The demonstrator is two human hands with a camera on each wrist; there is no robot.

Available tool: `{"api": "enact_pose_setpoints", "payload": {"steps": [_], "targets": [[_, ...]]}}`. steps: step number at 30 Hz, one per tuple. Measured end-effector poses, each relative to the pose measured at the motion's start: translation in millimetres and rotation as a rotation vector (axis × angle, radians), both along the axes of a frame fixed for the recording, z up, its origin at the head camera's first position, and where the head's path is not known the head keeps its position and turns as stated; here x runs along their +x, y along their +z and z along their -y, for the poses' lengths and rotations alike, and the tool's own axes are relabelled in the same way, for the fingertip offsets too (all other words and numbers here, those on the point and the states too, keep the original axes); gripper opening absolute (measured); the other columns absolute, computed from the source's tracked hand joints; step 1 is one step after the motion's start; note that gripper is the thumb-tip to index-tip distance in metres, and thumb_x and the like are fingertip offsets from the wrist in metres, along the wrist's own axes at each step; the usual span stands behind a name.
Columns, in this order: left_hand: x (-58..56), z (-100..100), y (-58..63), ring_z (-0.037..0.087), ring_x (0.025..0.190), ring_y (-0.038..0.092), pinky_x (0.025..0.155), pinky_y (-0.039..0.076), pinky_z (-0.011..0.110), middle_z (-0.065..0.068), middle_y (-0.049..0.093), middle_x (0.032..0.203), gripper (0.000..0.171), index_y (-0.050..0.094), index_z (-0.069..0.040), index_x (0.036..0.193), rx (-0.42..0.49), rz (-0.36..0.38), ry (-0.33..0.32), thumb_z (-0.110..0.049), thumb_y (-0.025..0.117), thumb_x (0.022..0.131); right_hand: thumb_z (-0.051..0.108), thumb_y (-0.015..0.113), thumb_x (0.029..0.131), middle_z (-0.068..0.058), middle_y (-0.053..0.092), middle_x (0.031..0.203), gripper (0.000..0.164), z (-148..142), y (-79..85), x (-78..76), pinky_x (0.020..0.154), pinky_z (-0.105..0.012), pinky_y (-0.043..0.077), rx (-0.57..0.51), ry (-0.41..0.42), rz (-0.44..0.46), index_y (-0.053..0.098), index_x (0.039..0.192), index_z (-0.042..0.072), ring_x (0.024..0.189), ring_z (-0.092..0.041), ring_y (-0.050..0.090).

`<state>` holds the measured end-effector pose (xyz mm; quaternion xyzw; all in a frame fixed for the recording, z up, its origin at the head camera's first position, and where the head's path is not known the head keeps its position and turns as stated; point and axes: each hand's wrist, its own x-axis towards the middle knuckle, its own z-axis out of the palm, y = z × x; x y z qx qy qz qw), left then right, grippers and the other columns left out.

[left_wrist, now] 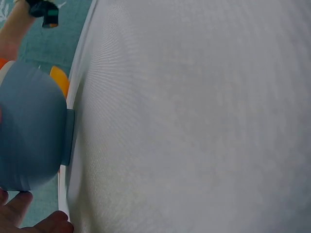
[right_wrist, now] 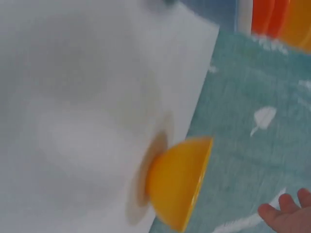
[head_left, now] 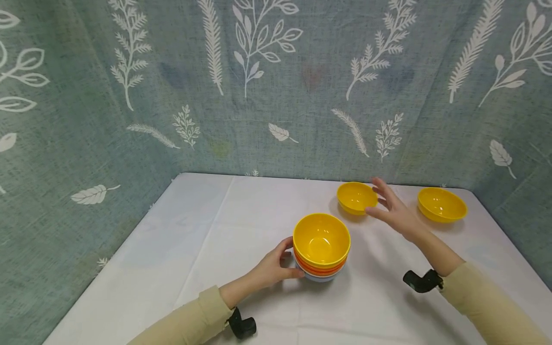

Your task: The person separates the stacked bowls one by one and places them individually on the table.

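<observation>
A stack of nested bowls stands on the white table, with a yellow bowl (head_left: 321,240) on top, orange rims under it and a grey-blue bowl (left_wrist: 31,126) at the bottom. My left hand (head_left: 276,266) holds the stack's left side, thumb at the front and fingers round the back. Beyond the stack, a smaller yellow bowl (head_left: 355,197) sits near the table's back edge. My right hand (head_left: 396,213) is raised just right of that bowl, thumb and fingers spread, nothing between them. In the right wrist view its fingertips (right_wrist: 286,208) show at the lower right.
Another yellow bowl (head_left: 442,205) sits at the table's back right corner. The white cloth-covered table (head_left: 198,249) meets a green leaf-patterned curtain (head_left: 258,129) behind and at the sides. Each wrist carries a black camera (head_left: 422,281).
</observation>
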<state>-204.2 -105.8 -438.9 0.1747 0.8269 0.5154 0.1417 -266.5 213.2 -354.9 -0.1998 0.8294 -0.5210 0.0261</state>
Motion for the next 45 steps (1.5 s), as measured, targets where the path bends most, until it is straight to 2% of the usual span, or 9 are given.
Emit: {"api": "enact_pose_setpoints", "payload": {"steps": [7,11,14,18,20,21,27,39,45], "targets": [[0.6,0,4.0,0.033,0.121,0.044,0.102,0.035,0.048,0.011,0.037,0.142,0.081,0.029,-0.012,0.141,0.013,-0.018,-0.024,-0.029,0.074,0.076,0.014,0.063,0.085,-0.018,0.014,0.150,0.080,21,-21.3,32.3,0.106,-0.058,0.015,-0.037,0.181,-0.065,0.012,0.146,0.006,0.133,-0.038,0.018],[0.9,0,3.4,0.033,0.122,0.043,0.102,0.035,0.048,0.011,0.037,0.143,0.081,0.029,-0.012,0.142,0.014,-0.009,-0.020,-0.030,0.074,0.076,0.014,0.067,0.082,-0.021,0.018,0.148,0.085,30,-31.5,43.7,0.109,-0.033,0.026,-0.039,0.238,-0.082,0.012,0.146,0.006,0.130,-0.040,0.021],[1.1,0,3.3,0.033,0.122,0.043,0.102,0.035,0.049,0.011,0.036,0.143,0.081,0.029,-0.013,0.142,0.014,-0.007,-0.018,-0.030,0.074,0.076,0.018,0.070,0.080,-0.021,0.018,0.148,0.091,36,-37.4,50.0,0.105,-0.023,0.030,-0.031,0.262,-0.058,0.009,0.147,0.006,0.132,-0.036,0.023],[2.2,0,5.7,0.033,0.122,0.043,0.102,0.036,0.047,0.011,0.036,0.143,0.082,0.029,-0.013,0.142,0.013,-0.003,-0.012,-0.030,0.075,0.076,0.024,0.073,0.078,-0.021,0.011,0.150,0.101,43,-44.6,54.5,0.104,-0.049,0.031,-0.024,0.281,0.030,0.003,0.146,0.003,0.133,-0.038,0.022],[2.6,0,6.3,0.033,0.122,0.043,0.102,0.036,0.047,0.011,0.035,0.143,0.083,0.028,-0.012,0.142,0.013,0.001,-0.013,-0.030,0.074,0.076,0.024,0.075,0.076,-0.021,0.008,0.151,0.104,45,-48.1,55.8,0.104,-0.054,0.029,-0.021,0.280,0.068,0.001,0.146,0.001,0.133,-0.042,0.021],[2.7,0,6.3,0.033,0.123,0.043,0.101,0.036,0.046,0.012,0.035,0.143,0.083,0.027,-0.012,0.142,0.010,0.002,-0.013,-0.031,0.074,0.076,0.024,0.075,0.075,-0.020,0.008,0.151,0.105,46,-49.7,56.4,0.102,-0.060,0.027,-0.019,0.279,0.082,0.001,0.146,0.002,0.133,-0.042,0.021],[4.1,1,8.1,0.035,0.124,0.041,0.101,0.037,0.046,0.014,0.033,0.144,0.087,0.025,-0.011,0.143,0.005,-0.020,-0.015,-0.033,0.075,0.075,0.023,0.077,0.073,-0.018,0.012,0.151,0.105,49,-55.7,58.9,0.102,-0.059,0.026,0.021,0.263,0.123,0.004,0.146,0.002,0.133,-0.039,0.022],[8.0,-6,27.0,0.029,0.132,0.031,0.105,0.031,0.049,0.007,0.024,0.150,0.100,0.016,-0.013,0.146,0.036,-0.128,0.000,-0.047,0.074,0.071,0.024,0.078,0.072,-0.017,0.022,0.148,0.103,52,-63.9,57.2,0.102,-0.058,0.028,0.022,0.232,0.136,0.009,0.145,0.004,0.131,-0.038,0.028],[6.7,-11,33.9,0.027,0.133,0.031,0.106,0.029,0.050,0.007,0.027,0.149,0.102,0.015,-0.011,0.146,0.040,-0.125,0.019,-0.046,0.074,0.071,0.022,0.077,0.073,-0.019,0.028,0.144,0.096,55,-66.3,57.6,0.101,-0.059,0.029,0.007,0.224,0.145,0.015,0.143,0.003,0.128,-0.040,0.030]]}}
